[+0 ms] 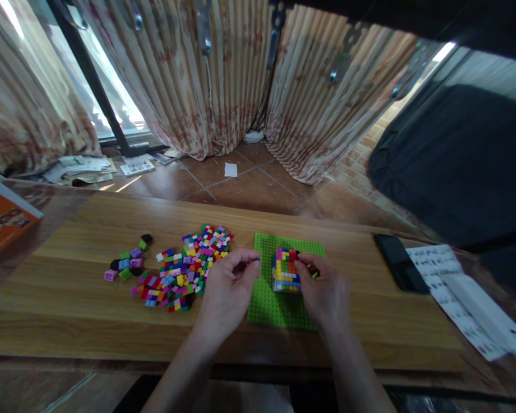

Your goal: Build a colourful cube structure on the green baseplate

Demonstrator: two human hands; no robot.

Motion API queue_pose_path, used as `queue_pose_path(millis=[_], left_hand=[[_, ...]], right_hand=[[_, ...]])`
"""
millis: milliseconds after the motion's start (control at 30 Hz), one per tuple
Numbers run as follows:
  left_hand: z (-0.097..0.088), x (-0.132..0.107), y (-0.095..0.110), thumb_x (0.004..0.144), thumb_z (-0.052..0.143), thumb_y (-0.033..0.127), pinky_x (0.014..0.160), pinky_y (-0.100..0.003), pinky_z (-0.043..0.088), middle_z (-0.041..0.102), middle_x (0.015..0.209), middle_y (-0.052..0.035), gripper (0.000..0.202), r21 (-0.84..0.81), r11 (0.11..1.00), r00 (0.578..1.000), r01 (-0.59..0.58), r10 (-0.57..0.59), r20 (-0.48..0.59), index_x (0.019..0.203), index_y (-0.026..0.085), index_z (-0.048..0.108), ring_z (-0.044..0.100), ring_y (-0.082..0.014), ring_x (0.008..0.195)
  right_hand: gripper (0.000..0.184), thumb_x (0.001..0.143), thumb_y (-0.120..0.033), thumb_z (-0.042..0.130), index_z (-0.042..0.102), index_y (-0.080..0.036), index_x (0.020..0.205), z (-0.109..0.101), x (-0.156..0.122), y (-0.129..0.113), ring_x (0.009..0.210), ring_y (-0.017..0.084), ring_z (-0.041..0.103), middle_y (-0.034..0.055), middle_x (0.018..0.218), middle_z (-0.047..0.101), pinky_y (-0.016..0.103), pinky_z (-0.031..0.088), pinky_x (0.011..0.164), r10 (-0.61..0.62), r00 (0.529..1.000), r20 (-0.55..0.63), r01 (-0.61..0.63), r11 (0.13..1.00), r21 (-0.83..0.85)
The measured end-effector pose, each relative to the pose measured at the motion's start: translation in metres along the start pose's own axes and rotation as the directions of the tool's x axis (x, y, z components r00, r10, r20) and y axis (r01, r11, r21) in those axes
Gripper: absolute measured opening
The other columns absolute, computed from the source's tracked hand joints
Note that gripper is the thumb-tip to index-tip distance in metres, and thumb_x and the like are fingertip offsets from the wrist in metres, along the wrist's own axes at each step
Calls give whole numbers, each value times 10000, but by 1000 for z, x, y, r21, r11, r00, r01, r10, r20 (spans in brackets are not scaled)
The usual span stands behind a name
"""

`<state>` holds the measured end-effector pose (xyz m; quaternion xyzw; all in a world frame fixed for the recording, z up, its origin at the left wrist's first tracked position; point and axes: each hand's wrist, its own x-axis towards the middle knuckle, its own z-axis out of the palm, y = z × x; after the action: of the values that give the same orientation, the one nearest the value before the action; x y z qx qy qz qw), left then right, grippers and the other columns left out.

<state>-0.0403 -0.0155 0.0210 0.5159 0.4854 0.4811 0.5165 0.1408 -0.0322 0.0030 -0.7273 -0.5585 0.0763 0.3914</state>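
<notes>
A block built of many-coloured toy bricks (pixel 286 272) stands on the green studded baseplate (pixel 264 310). My right hand (pixel 327 289) is closed at the block's right side, thumb and fingers against it. Small green and dark bits show by those fingers, partly hidden. Just left of the block, over the baseplate's left edge, my left hand (pixel 230 292) pinches a tiny dark blue brick (pixel 257 260), mostly covered by the fingertips. A wide pile of loose bricks (pixel 189 267) lies to the left of that hand.
Bigger bricks (pixel 124 264) form a small group at the left of the wooden table (pixel 69 298). To the right lie a black phone (pixel 401 263) and printed sheets (pixel 464 304). An orange box (pixel 4 221) sits at the far left. Curtains (pixel 241 86) hang beyond the table.
</notes>
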Motion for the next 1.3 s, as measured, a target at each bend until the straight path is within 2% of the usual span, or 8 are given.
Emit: queue_pose_path(millis=[167,400,600,1033,1300], left_hand=[[0,0,1,820,623,235,648,-258,486,685,771,-23,104,35,999,1000,2,-2,10,870,170,686,614,-144,697],[2,1,1,816,628,236,655,-264,495,687,771,-21,103,27,1000,1000,-15,15,-1,868,175,692,618,-147,701],[3,0,4,802,632,214,643,-261,492,686,747,-21,96,3,1000,1000,-5,5,-5,861,169,693,620,-144,677],[3,-1,4,804,633,227,647,-258,496,686,767,-18,109,-8,1000,1000,-8,8,1,876,176,697,622,-144,690],[1,-1,3,804,635,227,641,-263,504,696,756,-20,119,9,1000,1000,1,-1,16,879,183,716,629,-151,681]], right_hand=[[228,813,-365,574,724,-195,838,-1,1,1,618,174,614,56,793,731,301,461,602,20,1000,-12,-20,1000,2],[204,838,-309,554,728,-207,807,0,1,4,693,180,643,57,826,724,303,477,634,-90,996,-13,90,996,8],[212,846,-307,555,733,-204,795,1,0,4,721,186,649,61,824,711,317,496,672,-88,996,-20,88,996,-13],[265,895,-274,503,736,-202,791,2,-3,1,774,198,646,70,838,696,323,480,718,-208,978,17,208,964,-166],[231,874,-282,529,741,-216,811,0,-4,-1,758,181,660,52,836,708,312,509,714,-157,987,-36,155,986,-54]])
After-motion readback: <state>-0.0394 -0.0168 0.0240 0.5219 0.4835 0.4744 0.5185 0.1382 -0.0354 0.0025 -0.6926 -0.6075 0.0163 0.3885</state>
